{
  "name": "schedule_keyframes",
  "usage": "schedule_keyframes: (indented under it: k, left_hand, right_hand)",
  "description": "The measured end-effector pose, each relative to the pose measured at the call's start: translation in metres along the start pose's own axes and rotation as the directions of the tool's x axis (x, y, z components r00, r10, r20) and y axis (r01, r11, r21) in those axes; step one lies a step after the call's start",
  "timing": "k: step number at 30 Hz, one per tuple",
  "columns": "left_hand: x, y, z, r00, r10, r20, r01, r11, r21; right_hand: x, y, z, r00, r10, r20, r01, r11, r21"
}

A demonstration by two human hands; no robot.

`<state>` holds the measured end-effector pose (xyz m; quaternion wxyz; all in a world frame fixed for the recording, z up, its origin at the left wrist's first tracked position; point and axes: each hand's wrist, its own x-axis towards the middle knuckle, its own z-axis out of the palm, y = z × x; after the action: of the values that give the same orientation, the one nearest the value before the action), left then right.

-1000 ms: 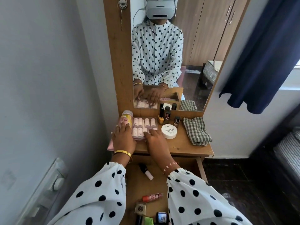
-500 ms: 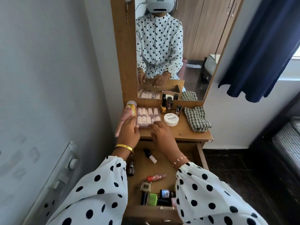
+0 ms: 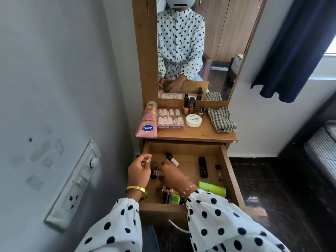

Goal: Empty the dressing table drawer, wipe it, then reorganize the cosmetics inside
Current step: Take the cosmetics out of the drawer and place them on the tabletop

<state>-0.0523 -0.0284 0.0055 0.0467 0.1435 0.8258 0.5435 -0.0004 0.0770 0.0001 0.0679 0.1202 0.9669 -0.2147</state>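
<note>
The wooden drawer of the dressing table is pulled out below me. Several cosmetics lie in it: a white-capped bottle, a black tube, a small brown bottle and green tubes. My right hand reaches into the drawer's left part, and its fingertips pinch a small dark bottle, blurred by motion. My left hand hovers beside that bottle with loosely curled fingers and holds nothing. On the tabletop lie a pink lotion tube, a nail box, a white jar and nail polish bottles.
A folded checked cloth lies on the tabletop's right side below the mirror. A switchboard sticks out of the left wall close to the drawer. A bed and a dark curtain are on the right.
Both hands left the nail box and lotion tube on the tabletop and came down into the open drawer. My view tilted down, so more of the drawer shows.
</note>
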Motion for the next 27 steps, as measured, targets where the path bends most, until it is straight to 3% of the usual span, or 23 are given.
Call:
schedule_keyframes:
  k: [4,11,13,15,17,20,23,27]
  left_hand:
    - [0.004,-0.002,-0.002,0.998,-0.057,-0.023,0.056,0.998,-0.038]
    - [0.001,-0.007,-0.001,1.000,-0.024,-0.008,0.024,1.000,0.015]
    - [0.002,-0.008,-0.001,1.000,-0.019,-0.011,0.019,1.000,0.008]
    - [0.001,-0.006,-0.002,1.000,0.005,-0.013,-0.005,1.000,0.010]
    - [-0.001,-0.004,-0.002,1.000,0.027,0.011,-0.027,1.000,0.012]
    - [-0.003,-0.006,0.001,0.986,0.040,0.160,-0.047,0.998,0.040]
    - [-0.003,-0.009,0.004,0.959,0.039,0.279,-0.073,0.991,0.112]
    - [-0.003,-0.008,0.005,0.952,0.044,0.304,-0.102,0.979,0.178]
  right_hand:
    - [0.010,-0.007,0.013,0.996,0.040,0.074,-0.034,0.996,-0.078]
    - [0.009,-0.003,0.017,0.996,0.028,0.081,-0.018,0.992,-0.126]
    - [0.008,0.000,0.013,0.999,0.041,0.022,-0.040,0.997,-0.064]
    - [0.006,0.006,0.010,0.990,0.119,-0.081,-0.109,0.988,0.109]
    - [0.003,0.013,0.008,0.948,0.256,-0.189,-0.170,0.910,0.378]
    - [-0.004,0.016,0.003,0.923,0.359,-0.138,-0.140,0.647,0.750]
    - [-0.010,0.014,-0.002,0.941,0.327,-0.088,-0.078,0.462,0.884]
    - [-0.010,0.015,-0.003,0.939,0.336,-0.072,-0.050,0.340,0.939]
